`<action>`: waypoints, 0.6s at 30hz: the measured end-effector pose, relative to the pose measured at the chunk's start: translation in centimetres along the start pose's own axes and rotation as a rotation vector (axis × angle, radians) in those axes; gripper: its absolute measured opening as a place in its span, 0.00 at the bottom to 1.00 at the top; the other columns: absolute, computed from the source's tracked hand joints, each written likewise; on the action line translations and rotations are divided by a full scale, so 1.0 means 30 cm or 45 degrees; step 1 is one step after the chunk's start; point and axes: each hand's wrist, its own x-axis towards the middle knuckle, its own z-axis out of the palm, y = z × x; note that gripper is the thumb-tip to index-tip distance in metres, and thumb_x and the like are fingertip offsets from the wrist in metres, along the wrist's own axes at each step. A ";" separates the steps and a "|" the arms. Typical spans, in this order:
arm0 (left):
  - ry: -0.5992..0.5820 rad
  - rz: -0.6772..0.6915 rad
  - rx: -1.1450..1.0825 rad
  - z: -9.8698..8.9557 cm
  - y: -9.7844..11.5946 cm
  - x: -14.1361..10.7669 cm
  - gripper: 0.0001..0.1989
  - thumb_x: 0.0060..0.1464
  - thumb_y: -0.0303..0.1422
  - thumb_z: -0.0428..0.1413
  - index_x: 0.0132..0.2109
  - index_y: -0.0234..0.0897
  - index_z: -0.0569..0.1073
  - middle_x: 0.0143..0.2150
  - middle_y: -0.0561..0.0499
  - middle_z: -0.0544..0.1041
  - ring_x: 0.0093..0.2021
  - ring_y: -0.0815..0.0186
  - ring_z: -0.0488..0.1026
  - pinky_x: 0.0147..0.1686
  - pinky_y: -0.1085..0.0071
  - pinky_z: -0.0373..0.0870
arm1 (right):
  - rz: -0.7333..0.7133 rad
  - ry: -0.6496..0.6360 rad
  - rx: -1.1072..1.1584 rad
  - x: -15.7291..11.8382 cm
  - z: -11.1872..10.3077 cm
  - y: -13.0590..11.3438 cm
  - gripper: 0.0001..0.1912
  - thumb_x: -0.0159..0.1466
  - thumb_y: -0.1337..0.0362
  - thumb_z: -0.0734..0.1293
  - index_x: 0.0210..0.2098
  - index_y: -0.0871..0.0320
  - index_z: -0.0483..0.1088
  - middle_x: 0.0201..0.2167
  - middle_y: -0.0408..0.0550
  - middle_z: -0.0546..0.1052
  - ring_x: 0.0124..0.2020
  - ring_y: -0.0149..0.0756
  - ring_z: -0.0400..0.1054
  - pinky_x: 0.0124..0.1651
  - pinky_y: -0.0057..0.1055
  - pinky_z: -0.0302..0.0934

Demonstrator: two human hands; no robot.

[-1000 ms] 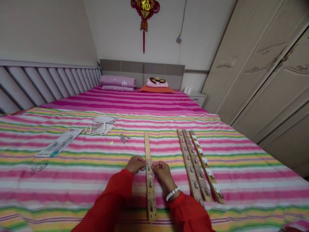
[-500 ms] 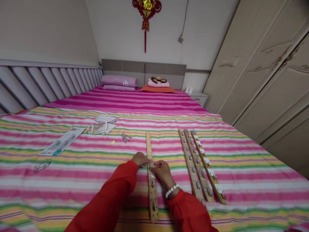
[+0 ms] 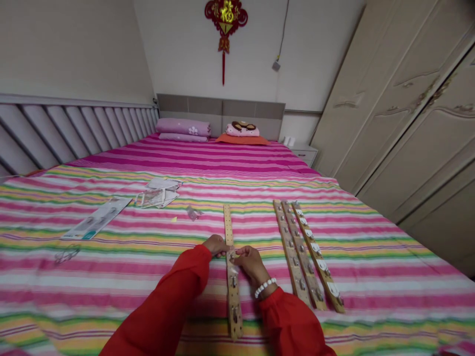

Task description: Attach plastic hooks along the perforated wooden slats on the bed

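A narrow wooden strip [image 3: 228,225] with rows of small holes lies lengthwise on the striped bedspread in front of me. Metal hooks [image 3: 234,282] on clear backings sit along its near half. My left hand [image 3: 217,245] reaches in from the left, fingers bent together at the strip's edge. From the right, my right hand [image 3: 251,263], with a white bead bracelet [image 3: 265,287] at the wrist, pinches a hook on a clear backing [image 3: 232,257] against the strip. Fingers partly cover that hook, and what the left fingertips hold is hidden.
To the right lie three more wooden strips with hooks: a left one [image 3: 291,252], a middle one [image 3: 303,252] and a right one [image 3: 319,257]. On the left are a hook package [image 3: 97,218], wire pieces [image 3: 67,253], white packaging [image 3: 159,192] and a small clear bag [image 3: 193,213].
The whole view has shifted slightly. Both hands stay at the same part of the strip; the left fingers have drawn in a little.
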 end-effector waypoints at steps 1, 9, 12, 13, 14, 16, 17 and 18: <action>-0.014 -0.004 -0.002 -0.005 -0.001 -0.002 0.17 0.39 0.33 0.64 0.15 0.35 0.63 0.10 0.57 0.63 0.13 0.75 0.54 0.16 0.76 0.48 | 0.019 -0.010 0.024 0.001 -0.003 -0.002 0.15 0.33 0.75 0.71 0.19 0.57 0.63 0.10 0.31 0.64 0.15 0.25 0.58 0.22 0.24 0.52; -0.053 -0.010 -0.016 -0.021 -0.031 -0.003 0.15 0.43 0.36 0.61 0.16 0.34 0.68 0.08 0.55 0.62 0.10 0.75 0.50 0.15 0.75 0.41 | 0.082 -0.099 0.086 -0.010 -0.027 -0.019 0.09 0.38 0.74 0.67 0.19 0.57 0.66 0.07 0.31 0.61 0.10 0.23 0.49 0.15 0.23 0.40; 0.006 0.033 -0.059 -0.015 -0.044 -0.005 0.18 0.40 0.41 0.62 0.16 0.33 0.69 0.09 0.54 0.64 0.10 0.74 0.54 0.14 0.75 0.43 | 0.061 -0.125 0.091 -0.018 -0.029 -0.023 0.06 0.42 0.69 0.65 0.15 0.56 0.62 0.05 0.32 0.57 0.08 0.22 0.43 0.14 0.24 0.34; 0.046 0.050 -0.080 -0.017 -0.049 -0.004 0.19 0.40 0.43 0.62 0.16 0.33 0.69 0.10 0.53 0.66 0.11 0.74 0.56 0.14 0.75 0.44 | 0.045 -0.132 0.099 -0.020 -0.029 -0.024 0.07 0.43 0.68 0.65 0.14 0.56 0.61 0.05 0.32 0.56 0.08 0.21 0.42 0.13 0.24 0.33; 0.102 0.071 -0.104 -0.022 -0.054 -0.003 0.19 0.40 0.45 0.61 0.17 0.34 0.68 0.12 0.53 0.67 0.12 0.73 0.58 0.15 0.75 0.47 | 0.026 -0.133 0.106 -0.021 -0.029 -0.022 0.08 0.45 0.66 0.64 0.13 0.56 0.60 0.05 0.32 0.56 0.07 0.21 0.41 0.13 0.24 0.32; 0.269 0.122 -0.158 -0.050 -0.065 0.005 0.20 0.41 0.46 0.59 0.18 0.36 0.66 0.13 0.54 0.68 0.14 0.72 0.61 0.16 0.75 0.52 | -0.007 -0.117 0.113 -0.021 -0.030 -0.015 0.11 0.47 0.63 0.63 0.12 0.55 0.59 0.05 0.33 0.55 0.07 0.22 0.41 0.13 0.25 0.31; 0.373 0.150 -0.182 -0.072 -0.071 0.011 0.19 0.41 0.46 0.59 0.18 0.37 0.64 0.14 0.55 0.67 0.15 0.72 0.62 0.18 0.75 0.55 | -0.021 -0.106 0.112 -0.019 -0.031 -0.009 0.11 0.48 0.62 0.62 0.12 0.55 0.59 0.05 0.33 0.54 0.06 0.22 0.42 0.13 0.25 0.32; 0.492 0.177 -0.203 -0.099 -0.078 0.019 0.18 0.41 0.44 0.59 0.19 0.38 0.63 0.14 0.57 0.66 0.17 0.71 0.63 0.20 0.74 0.57 | -0.051 -0.104 0.101 -0.015 -0.031 -0.001 0.12 0.49 0.62 0.62 0.12 0.54 0.58 0.05 0.33 0.54 0.06 0.23 0.42 0.13 0.25 0.32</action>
